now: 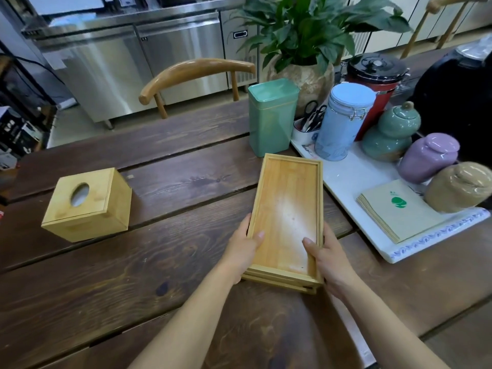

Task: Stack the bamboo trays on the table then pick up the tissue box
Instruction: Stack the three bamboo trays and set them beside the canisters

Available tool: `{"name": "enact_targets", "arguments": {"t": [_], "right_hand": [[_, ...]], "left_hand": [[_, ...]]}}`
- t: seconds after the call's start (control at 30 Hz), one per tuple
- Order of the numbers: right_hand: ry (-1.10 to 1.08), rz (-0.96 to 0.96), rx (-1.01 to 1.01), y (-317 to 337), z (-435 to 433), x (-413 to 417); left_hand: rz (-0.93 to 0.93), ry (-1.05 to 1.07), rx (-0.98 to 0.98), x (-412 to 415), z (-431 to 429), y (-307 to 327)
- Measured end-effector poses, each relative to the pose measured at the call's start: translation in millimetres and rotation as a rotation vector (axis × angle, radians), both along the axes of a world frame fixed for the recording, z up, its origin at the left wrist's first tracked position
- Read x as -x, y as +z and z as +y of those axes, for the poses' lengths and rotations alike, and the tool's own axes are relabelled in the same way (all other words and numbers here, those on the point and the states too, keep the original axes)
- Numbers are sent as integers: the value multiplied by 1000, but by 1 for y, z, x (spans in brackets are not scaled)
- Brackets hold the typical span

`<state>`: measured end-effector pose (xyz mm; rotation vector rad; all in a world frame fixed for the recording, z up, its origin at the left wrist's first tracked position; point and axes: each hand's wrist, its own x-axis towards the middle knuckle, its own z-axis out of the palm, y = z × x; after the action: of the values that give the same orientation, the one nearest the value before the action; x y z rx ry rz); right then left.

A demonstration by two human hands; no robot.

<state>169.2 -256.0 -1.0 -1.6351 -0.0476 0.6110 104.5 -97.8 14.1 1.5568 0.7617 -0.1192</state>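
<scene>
A stack of long bamboo trays (287,198) lies on the dark wooden table (133,275), its near end towards me. My left hand (243,251) grips the stack's left edge, thumb inside the top tray. On the right edge, my right hand (328,259) holds the stack the same way. At the near end the rims of the lower trays show under the top one. The bamboo tissue box (85,202), a cube with an oval hole in its lid, stands alone on the table to the left, well away from both hands.
A green tin (271,115) stands just beyond the trays' far end. To the right, a white platter (343,182) carries jars, a blue canister (343,121) and a pile of napkins (399,209). A potted plant (306,49) and a wooden chair (197,73) stand behind.
</scene>
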Motion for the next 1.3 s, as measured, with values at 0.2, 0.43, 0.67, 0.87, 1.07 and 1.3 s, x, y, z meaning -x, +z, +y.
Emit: {"name": "enact_targets", "arguments": {"t": [0.2,0.43,0.67,0.87,1.07,1.3], "right_hand": [[140,27,108,18,-12,-40],[222,-29,291,28,-30,-90],[204,-377,644,32,-35,-110],[54,-361,478,28,-41,-116],[547,-324,462,29,-58,-103],[815,-332,630,28,-69,-103]], "left_hand": [[-40,171,83,-7,-33,-2],[-42,242,67,-38,-71,-13],[-40,212,55,-50,-89,-11],[-156,44,-189,-33,-97,-7],[-91,-230,-351,-24,-94,-13],[-39,-258,-469,-26,-96,-19]]}}
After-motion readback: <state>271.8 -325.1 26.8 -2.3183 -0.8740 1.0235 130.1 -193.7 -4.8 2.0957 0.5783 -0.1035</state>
